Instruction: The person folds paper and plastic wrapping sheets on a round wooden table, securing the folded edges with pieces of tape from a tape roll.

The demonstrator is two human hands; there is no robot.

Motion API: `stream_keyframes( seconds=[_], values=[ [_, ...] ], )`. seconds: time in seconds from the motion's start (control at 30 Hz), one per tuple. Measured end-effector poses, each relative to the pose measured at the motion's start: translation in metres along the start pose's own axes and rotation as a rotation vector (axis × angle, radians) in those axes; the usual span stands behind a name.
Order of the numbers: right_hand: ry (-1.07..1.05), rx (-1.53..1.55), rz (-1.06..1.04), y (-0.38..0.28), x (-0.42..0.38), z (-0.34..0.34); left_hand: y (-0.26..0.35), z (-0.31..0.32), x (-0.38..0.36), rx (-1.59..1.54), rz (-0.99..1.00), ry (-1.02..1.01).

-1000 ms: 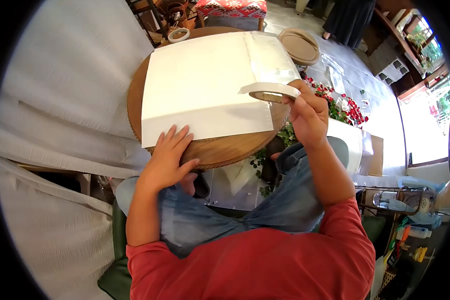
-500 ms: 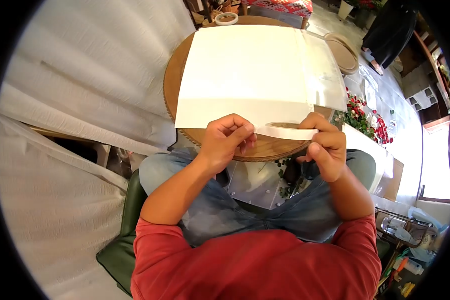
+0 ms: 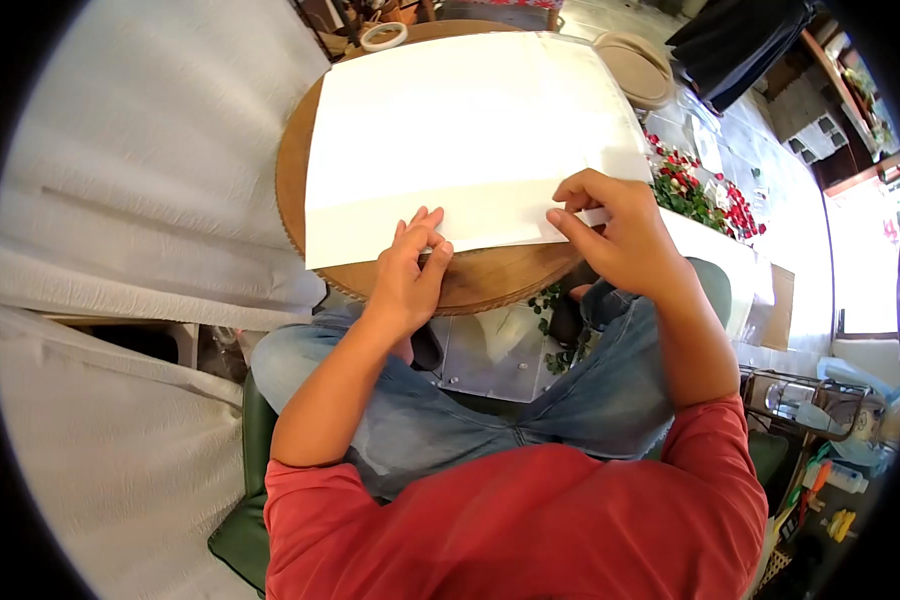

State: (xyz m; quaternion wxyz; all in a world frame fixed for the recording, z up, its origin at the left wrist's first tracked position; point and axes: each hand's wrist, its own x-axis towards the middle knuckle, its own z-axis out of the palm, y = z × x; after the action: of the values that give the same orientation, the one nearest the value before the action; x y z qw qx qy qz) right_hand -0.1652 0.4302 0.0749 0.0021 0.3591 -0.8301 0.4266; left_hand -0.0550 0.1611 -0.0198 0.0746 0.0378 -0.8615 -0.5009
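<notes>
A large white sheet covers most of the round wooden table. My left hand rests at the sheet's near edge, its fingers spread and fingertips on the paper. My right hand is curled above the near right part of the sheet, thumb and forefinger bent towards each other. Between them shows a small pale edge, apparently the roll of white tape, mostly hidden by the hand. A strip along the sheet's near edge is too faint to make out.
Another roll of tape lies at the table's far left edge. Red roses stand to the right on the floor, near a round beige stool. A person in dark clothing is at the far right. White curtain hangs on the left.
My left hand has moved left and opened onto the sheet's edge. My right hand has turned over the sheet, hiding the tape roll. The view has shifted right.
</notes>
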Motion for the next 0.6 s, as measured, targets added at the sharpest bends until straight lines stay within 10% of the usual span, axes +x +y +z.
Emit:
stream_keyframes(
  seconds=[0.6],
  values=[
    [0.008, -0.134, 0.003, 0.025, 0.000, -0.032, 0.012, -0.019, 0.022, -0.085, 0.093, 0.291]
  ],
)
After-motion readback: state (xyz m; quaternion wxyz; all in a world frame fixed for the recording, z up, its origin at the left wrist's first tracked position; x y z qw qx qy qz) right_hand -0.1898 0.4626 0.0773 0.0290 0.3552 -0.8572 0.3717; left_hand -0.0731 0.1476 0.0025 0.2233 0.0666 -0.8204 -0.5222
